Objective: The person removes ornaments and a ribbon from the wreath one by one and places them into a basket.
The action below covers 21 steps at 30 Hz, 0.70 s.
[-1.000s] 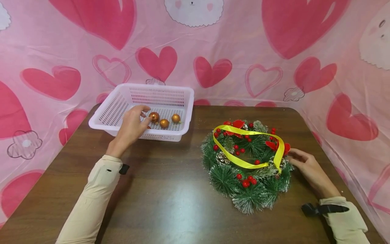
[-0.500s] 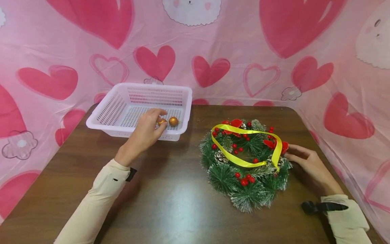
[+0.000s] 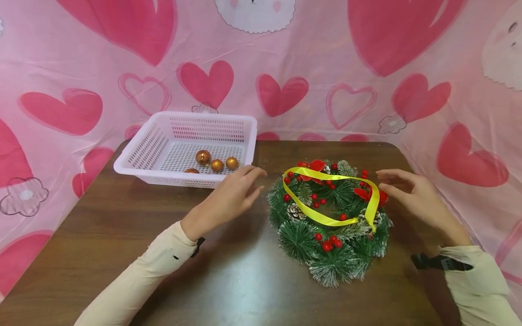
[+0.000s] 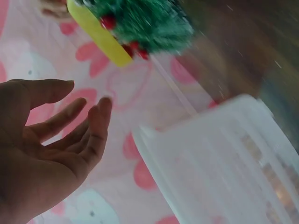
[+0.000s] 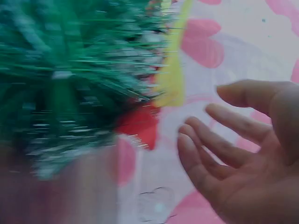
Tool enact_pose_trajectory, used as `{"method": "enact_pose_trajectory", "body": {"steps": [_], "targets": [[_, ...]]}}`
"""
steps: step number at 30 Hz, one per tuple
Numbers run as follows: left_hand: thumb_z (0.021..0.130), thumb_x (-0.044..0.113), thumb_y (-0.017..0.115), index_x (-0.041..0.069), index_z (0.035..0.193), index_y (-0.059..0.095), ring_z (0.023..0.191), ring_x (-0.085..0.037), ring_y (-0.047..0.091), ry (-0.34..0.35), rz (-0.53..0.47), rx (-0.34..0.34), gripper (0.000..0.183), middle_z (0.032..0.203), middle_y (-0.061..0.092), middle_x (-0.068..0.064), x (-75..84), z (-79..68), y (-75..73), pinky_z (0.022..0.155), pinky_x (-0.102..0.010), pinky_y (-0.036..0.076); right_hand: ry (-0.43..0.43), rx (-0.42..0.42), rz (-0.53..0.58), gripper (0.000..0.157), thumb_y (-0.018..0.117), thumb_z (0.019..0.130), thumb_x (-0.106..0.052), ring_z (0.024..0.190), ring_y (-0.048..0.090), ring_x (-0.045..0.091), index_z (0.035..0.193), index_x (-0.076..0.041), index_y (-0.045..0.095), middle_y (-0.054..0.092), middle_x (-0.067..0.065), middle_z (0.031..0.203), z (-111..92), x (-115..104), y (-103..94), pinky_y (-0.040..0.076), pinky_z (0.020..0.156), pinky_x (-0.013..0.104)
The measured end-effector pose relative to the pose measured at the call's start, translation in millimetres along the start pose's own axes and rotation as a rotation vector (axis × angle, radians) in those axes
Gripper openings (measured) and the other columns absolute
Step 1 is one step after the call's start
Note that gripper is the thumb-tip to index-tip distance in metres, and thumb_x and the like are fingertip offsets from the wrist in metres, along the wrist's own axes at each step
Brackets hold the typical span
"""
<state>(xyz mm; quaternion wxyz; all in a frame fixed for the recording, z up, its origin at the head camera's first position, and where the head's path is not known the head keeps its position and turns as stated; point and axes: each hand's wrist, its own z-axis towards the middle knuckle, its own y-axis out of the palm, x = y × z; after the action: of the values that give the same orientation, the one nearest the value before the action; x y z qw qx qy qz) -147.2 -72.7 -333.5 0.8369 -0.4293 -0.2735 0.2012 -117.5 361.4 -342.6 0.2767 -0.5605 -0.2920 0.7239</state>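
Observation:
A green Christmas wreath [image 3: 302, 240] with red berries, pinecones and red flowers lies on the table. A yellow ribbon [image 3: 326, 219] loops over its top. My left hand [image 3: 228, 197] hovers between the basket and the wreath, fingers loosely bent and nothing in them. At the wreath's right side is my right hand [image 3: 422, 199], raised a little, fingers spread near a red flower [image 3: 367, 194]. In the right wrist view a gap shows between those fingers and the blurred wreath [image 5: 60, 74].
A white plastic basket [image 3: 136, 170] stands at the back left. Inside are several golden-orange ball ornaments [image 3: 203, 157]. The brown table [image 3: 228, 280] ends at a pink heart-patterned cloth [image 3: 281, 54] hanging behind and beside it.
My left hand has moved right, from over the basket toward the wreath, uncovering the balls. My right hand has lifted slightly away from the wreath's side.

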Motion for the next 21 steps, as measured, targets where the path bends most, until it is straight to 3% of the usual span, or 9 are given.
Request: {"method": "enact_pose_trajectory", "body": {"steps": [3,9,12,15,21], "targets": [[0.093,0.01,0.069,0.001,0.119,0.061,0.08,-0.015,0.065,0.025,-0.024,-0.058,0.029,0.097,0.069,-0.007,12.8,5.3,7.5,0.071,-0.029,0.055,-0.006,-0.084,-0.104,0.034,0.068,0.095,-0.026,0.089,0.066,0.003,0.128,-0.017,0.066,0.071,0.005,0.115,8.2,-15.5,-6.1,0.049,0.074,0.013],[0.095,0.013,0.067,0.002,0.126,0.058,0.073,-0.012,0.062,0.036,-0.063,-0.174,0.035,0.099,0.071,-0.008,30.5,16.4,20.5,0.067,-0.028,0.054,-0.032,-0.186,-0.25,0.033,0.07,0.094,-0.027,0.089,0.068,0.019,0.125,-0.015,0.067,0.073,0.003,0.106,22.8,-36.7,-8.0,0.052,0.073,0.029],[0.097,0.017,0.065,0.004,0.131,0.057,0.069,-0.01,0.058,0.036,-0.049,-0.239,0.037,0.092,0.069,-0.004,36.3,20.5,25.9,0.064,-0.026,0.051,-0.062,-0.227,-0.268,0.033,0.07,0.094,-0.026,0.089,0.068,0.022,0.123,-0.012,0.067,0.072,0.005,0.104,28.6,-42.5,-4.7,0.053,0.073,0.035],[0.098,0.019,0.063,0.005,0.133,0.056,0.065,-0.01,0.055,0.037,-0.029,-0.274,0.038,0.086,0.065,-0.001,42.0,21.7,30.1,0.061,-0.025,0.048,-0.091,-0.237,-0.27,0.031,0.071,0.093,-0.022,0.088,0.069,0.024,0.12,-0.008,0.068,0.072,0.008,0.103,32.1,-45.2,-0.4,0.054,0.073,0.037],[0.098,0.02,0.063,0.006,0.134,0.058,0.071,-0.011,0.057,0.041,0.022,-0.262,0.038,0.099,0.065,-0.005,46.7,22.5,38.6,0.06,-0.024,0.05,-0.153,-0.169,-0.316,0.026,0.074,0.089,-0.01,0.083,0.069,0.024,0.113,-0.003,0.069,0.073,0.009,0.095,35.8,-43.3,5.4,0.054,0.072,0.042]]}}
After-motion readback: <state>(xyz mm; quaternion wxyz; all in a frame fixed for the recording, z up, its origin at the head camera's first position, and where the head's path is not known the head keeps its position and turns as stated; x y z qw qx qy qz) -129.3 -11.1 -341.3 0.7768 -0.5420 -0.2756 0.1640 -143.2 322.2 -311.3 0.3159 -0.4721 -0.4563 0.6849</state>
